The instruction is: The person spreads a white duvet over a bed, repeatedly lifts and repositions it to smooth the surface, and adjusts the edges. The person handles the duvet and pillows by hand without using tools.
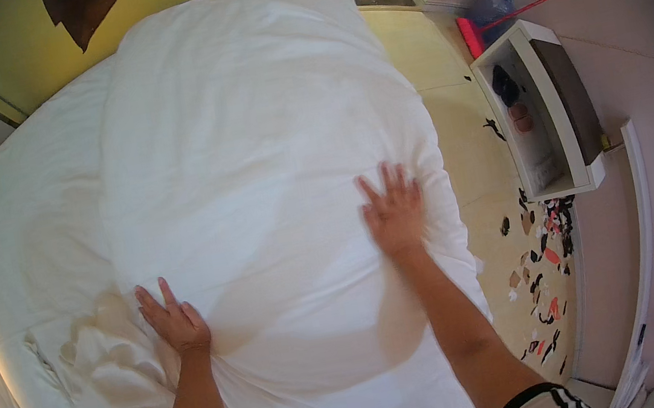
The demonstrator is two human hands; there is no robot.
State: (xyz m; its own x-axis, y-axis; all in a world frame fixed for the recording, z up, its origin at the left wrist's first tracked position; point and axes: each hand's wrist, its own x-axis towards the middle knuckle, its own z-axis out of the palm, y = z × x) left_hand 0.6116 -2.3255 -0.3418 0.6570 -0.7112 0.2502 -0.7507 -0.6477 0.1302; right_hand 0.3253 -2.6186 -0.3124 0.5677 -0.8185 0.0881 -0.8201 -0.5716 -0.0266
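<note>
- We see a white duvet (275, 152) spread over the centre of the frame.
- Crumpled pale cloth (111, 361) lies at lower left.
- A white open cabinet (555, 110) stands at right.
- Our right hand (395, 214), right of centre, lies on the duvet, fingers spread wide and slightly blurred.
- Our left hand (176, 320), left of centre, rests on the duvet beside the cloth, fingers straight and apart.
- A red broom (471, 37) shows at upper right.
- Small scattered pieces (552, 255), perhaps scraps, dot the floor (485, 216) at lower right.
</note>
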